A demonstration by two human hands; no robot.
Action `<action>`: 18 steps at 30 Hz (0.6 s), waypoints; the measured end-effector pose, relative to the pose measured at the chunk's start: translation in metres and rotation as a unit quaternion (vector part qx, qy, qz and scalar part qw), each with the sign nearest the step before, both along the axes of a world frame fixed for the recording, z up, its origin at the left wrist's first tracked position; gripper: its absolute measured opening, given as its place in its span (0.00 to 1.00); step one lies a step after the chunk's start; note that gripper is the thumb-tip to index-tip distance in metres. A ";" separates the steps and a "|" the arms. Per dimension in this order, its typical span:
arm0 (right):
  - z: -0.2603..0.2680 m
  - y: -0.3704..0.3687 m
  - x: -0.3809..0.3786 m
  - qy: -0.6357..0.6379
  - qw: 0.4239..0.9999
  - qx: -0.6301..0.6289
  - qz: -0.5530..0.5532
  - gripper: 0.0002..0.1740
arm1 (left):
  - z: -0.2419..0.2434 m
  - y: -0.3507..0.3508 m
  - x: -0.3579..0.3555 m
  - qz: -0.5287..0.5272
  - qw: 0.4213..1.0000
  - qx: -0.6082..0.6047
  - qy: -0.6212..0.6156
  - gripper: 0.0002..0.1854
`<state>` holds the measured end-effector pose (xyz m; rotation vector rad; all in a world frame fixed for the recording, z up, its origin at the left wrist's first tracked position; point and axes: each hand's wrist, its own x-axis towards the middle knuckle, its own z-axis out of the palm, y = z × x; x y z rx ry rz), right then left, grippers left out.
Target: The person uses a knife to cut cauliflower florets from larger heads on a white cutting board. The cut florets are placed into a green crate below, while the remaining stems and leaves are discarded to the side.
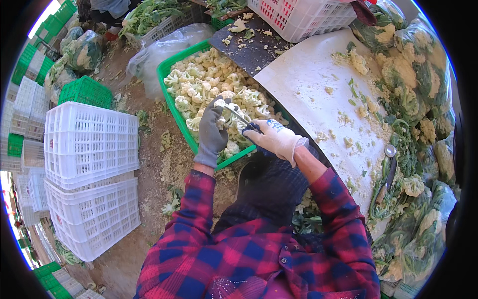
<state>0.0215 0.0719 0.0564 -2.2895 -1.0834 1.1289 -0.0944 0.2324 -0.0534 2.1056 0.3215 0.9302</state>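
My left hand (213, 130), in a grey glove, holds a piece of cauliflower (221, 121) between its curled fingers and thumb. In a white glove with dark blue fingertips, my right hand (270, 136) grips a knife whose narrow blade (238, 114) reaches to the cauliflower by my left fingers. Both hands are over the near end of a green plastic crate (179, 126) heaped with cauliflower florets (213, 76). The knife's handle is mostly hidden in my right hand.
A white worktable (298, 74) with scraps borders the crate on the right. Bagged cauliflowers (410, 63), leaves and a metal scoop (390, 150) lie along its far side. White plastic crates (91, 144) stand at left. A white crate (302, 18) sits at the top.
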 end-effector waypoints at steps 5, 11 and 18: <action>-0.033 -0.001 -0.001 -0.039 0.998 0.046 -0.021 0.29 | -0.020 -0.011 0.014 -0.011 0.998 -0.057 0.000 0.14; -0.035 0.020 0.006 0.027 0.999 0.006 -0.032 0.28 | -0.034 -0.004 0.017 -0.082 0.966 0.233 0.078 0.20; 0.002 -0.078 0.056 -0.037 0.987 0.055 -0.148 0.32 | -0.006 -0.007 0.031 -0.284 0.523 -0.761 -0.261 0.35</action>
